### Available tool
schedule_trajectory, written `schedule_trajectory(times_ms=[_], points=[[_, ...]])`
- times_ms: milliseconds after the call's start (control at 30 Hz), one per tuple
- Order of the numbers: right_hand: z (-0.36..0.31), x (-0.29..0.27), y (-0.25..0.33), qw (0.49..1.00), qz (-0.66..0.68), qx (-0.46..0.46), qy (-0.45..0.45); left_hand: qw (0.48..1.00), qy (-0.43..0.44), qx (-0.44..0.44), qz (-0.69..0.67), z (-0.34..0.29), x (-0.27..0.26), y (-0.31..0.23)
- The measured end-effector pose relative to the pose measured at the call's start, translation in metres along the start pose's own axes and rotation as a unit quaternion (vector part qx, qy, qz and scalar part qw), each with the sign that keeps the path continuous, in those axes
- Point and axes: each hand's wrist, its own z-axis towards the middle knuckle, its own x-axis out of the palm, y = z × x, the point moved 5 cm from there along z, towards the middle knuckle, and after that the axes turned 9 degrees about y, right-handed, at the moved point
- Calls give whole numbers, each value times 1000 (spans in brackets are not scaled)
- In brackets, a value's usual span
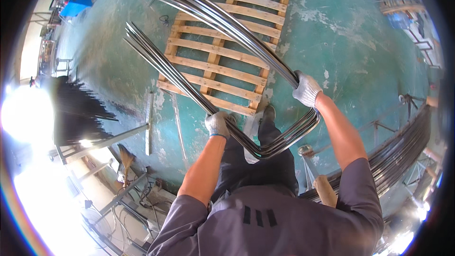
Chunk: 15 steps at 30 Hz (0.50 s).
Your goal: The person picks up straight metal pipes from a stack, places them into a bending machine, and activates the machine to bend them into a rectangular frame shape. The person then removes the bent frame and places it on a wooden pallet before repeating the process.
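Gripping a U-shaped bundle of metal rods [258,48]: gloved left hand [218,124] closed around its left leg, gloved right hand [307,89] around its right. Bundle's bend sits before the dark trousers [277,173]; its legs partly cover a wooden pallet [213,68]. Three dark bars [259,218] mark the shirt [298,213].

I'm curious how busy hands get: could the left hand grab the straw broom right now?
Probably not: the gloved left hand is closed around the bent metal rods, and the straw broom is well off to its left.
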Motion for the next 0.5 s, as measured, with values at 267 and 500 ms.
schedule_trajectory(times_ms=[267,500], points=[[179,105,-35,994,-45,-45,86,985,-157,-72,1,141,-68,109],[306,173,-62,983,-111,-44,138,969,-204,-139,-27,240,-82,182]])
